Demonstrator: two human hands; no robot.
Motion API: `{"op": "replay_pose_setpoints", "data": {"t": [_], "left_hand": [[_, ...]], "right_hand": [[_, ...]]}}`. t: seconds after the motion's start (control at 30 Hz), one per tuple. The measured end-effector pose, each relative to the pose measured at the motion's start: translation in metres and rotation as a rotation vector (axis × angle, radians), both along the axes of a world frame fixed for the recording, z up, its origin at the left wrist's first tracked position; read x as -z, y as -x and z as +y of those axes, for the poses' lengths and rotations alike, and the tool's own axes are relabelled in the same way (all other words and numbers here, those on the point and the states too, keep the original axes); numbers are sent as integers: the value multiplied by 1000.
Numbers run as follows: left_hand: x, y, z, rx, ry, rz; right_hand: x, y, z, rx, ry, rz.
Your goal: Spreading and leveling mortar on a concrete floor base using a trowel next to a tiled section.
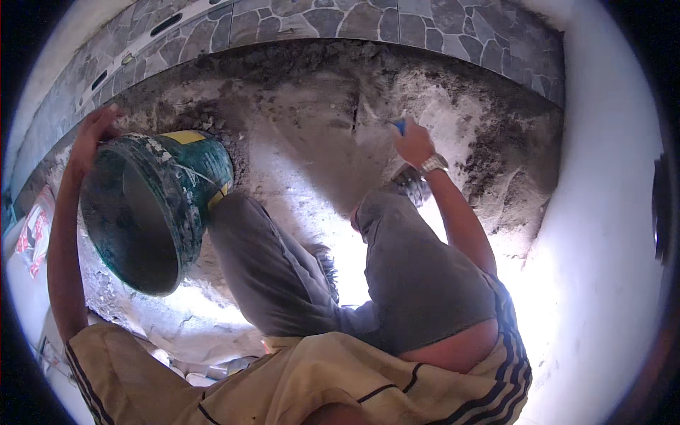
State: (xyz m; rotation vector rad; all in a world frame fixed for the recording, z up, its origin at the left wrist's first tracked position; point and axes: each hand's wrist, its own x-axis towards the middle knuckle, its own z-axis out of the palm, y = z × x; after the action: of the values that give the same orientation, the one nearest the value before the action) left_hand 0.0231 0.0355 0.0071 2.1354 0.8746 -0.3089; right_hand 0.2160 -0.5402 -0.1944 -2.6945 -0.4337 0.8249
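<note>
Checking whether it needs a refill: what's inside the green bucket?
The green bucket lies tipped, its mouth facing the camera. Its dark, mortar-smeared inner wall shows and no heap of material is visible; the deepest part is in shadow.

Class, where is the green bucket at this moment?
In the head view's left half, the green bucket is tipped on its side, beside the left knee, the left hand on its base.

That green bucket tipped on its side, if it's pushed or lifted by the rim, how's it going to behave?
The green bucket looks empty inside, so probably light to lift. It lies tilted with its round wall on rough mortar, so it may roll if the left hand on its rim lets go. Dried mortar crusting the wall should give grip rather than slip.
</note>
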Motion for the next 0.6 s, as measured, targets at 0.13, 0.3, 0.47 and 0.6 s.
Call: {"op": "replay_pose_setpoints", "data": {"t": [0.13, 0.3, 0.47, 0.6], "left_hand": [[-11, 1, 6, 73, -4, 75], [-18, 7, -4, -35, -76, 51], [-14, 11, -4, -83, -134, 64], [-3, 3, 9, 0, -28, 19]], "right_hand": [[-1, 4, -74, 188, -95, -87], [-12, 2, -184, 410, -113, 30], [-63, 17, -136, 15, -5, -208], [-34, 27, -6, -187, -349, 199]]}}
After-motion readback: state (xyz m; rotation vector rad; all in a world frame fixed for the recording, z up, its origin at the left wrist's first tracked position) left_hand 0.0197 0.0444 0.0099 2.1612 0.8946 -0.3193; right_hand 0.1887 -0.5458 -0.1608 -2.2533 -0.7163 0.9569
